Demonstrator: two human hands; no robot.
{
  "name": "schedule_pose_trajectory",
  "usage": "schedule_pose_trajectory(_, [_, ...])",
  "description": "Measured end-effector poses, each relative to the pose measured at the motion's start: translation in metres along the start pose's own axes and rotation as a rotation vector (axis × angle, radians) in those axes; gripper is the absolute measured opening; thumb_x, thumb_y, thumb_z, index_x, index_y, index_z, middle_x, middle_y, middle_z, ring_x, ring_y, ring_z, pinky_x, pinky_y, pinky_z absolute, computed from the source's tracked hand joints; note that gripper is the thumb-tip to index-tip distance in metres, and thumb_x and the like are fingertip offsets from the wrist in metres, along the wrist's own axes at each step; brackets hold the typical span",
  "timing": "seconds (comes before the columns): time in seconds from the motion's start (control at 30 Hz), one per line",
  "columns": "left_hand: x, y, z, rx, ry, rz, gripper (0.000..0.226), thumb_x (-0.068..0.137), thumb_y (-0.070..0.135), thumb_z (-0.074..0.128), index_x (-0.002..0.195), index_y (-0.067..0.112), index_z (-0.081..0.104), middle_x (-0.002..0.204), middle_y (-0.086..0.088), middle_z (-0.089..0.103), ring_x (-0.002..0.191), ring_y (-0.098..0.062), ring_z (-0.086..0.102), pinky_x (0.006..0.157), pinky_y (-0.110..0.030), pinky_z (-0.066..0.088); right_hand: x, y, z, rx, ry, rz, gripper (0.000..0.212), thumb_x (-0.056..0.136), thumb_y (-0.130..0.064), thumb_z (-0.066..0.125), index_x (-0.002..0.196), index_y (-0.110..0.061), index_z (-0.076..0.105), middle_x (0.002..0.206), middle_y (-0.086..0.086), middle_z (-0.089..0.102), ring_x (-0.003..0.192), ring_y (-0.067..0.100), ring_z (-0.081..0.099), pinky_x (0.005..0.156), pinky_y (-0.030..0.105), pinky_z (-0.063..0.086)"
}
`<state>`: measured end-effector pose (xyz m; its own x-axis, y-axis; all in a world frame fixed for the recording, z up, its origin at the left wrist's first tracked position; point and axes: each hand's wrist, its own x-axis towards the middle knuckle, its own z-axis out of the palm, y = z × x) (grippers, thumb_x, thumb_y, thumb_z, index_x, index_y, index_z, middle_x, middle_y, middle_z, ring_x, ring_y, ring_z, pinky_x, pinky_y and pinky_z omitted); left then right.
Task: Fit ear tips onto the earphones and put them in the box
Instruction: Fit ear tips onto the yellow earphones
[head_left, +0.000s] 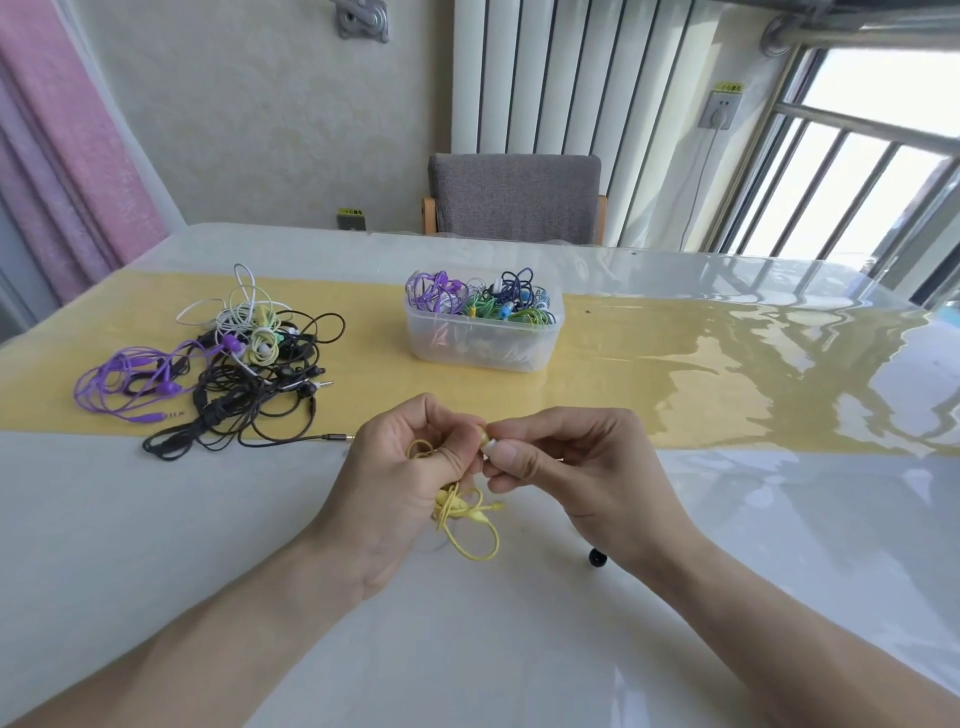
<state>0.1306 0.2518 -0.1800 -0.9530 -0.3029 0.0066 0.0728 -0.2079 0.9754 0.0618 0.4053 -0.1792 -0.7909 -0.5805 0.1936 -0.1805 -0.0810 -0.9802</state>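
Between the two hands, the right hand (561, 467) pinches a white ear tip (491, 445) against the yellow earphone (480, 434) gripped in the left hand (400, 483), its cord (467, 519) dangling below. Beyond the left hand lies a tangle of earphones (228, 364); ahead sits the box (483, 327), partly filled.

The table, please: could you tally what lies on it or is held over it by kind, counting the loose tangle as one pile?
Box: 1
Earphone pile: 1
Yellow earphones: 1
White ear tip: 1
Black ear tip: 1
Total: 5
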Motion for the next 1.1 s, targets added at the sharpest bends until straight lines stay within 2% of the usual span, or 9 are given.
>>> schedule_pose_trajectory(0.2, [-0.001,0.000,0.002,0.061,0.029,0.085,0.009,0.089,0.001,0.061,0.081,0.004,0.060,0.063,-0.002,0.063,0.053,-0.007,0.057,0.049,-0.020,0.048,0.000,0.000,0.002,0.004,0.004,-0.010,0.019,0.077,-0.017,0.076,0.092,-0.004,0.078,0.087,0.011,0.078,0.072,0.025,0.073,0.076,0.036,0.061])
schedule_pose_trajectory(0.4, [0.000,-0.002,0.002,0.075,0.041,0.087,0.006,0.089,0.002,0.063,0.083,0.003,0.062,0.066,-0.005,0.063,0.055,-0.009,0.057,0.052,-0.020,0.050,0.000,0.000,0.002,-0.032,0.008,-0.031,0.014,0.083,-0.015,0.072,0.092,-0.008,0.079,0.085,0.009,0.078,0.072,0.025,0.073,0.073,0.030,0.060])
schedule_pose_trajectory(0.7, [-0.001,-0.002,-0.001,0.142,0.079,0.099,0.006,0.084,0.007,0.070,0.083,0.002,0.067,0.065,-0.004,0.067,0.053,-0.012,0.060,0.053,-0.022,0.051,-0.002,0.004,0.003,-0.023,0.058,-0.038,0.006,0.087,-0.001,0.072,0.089,-0.003,0.077,0.079,0.012,0.077,0.068,0.023,0.072,0.068,0.027,0.057])
schedule_pose_trajectory(0.83, [-0.001,0.000,0.002,0.048,0.102,0.025,0.003,0.082,0.004,0.069,0.084,0.002,0.069,0.062,-0.008,0.066,0.051,-0.012,0.058,0.051,-0.018,0.049,-0.002,0.000,0.003,-0.061,0.044,-0.074,0.005,0.086,0.000,0.073,0.088,-0.002,0.077,0.078,0.009,0.077,0.068,0.023,0.072,0.068,0.027,0.058])
schedule_pose_trajectory(0.97, [-0.005,0.003,0.006,-0.085,0.090,-0.097,0.008,0.069,0.017,0.070,0.070,0.009,0.070,0.062,-0.009,0.062,0.052,-0.012,0.056,0.046,-0.019,0.047,-0.004,0.000,0.004,-0.128,0.060,-0.118,0.005,0.086,-0.001,0.074,0.089,-0.005,0.078,0.077,0.005,0.077,0.068,0.022,0.073,0.069,0.028,0.059])
schedule_pose_trajectory(1.1, [-0.006,0.009,0.005,-0.148,0.016,-0.227,0.014,0.067,0.017,0.069,0.059,0.008,0.063,0.061,-0.013,0.057,0.045,-0.013,0.049,0.039,-0.019,0.038,-0.004,0.000,0.003,-0.311,0.090,-0.267,0.012,0.084,-0.004,0.078,0.089,-0.014,0.079,0.081,-0.004,0.076,0.068,0.015,0.074,0.068,0.032,0.061])
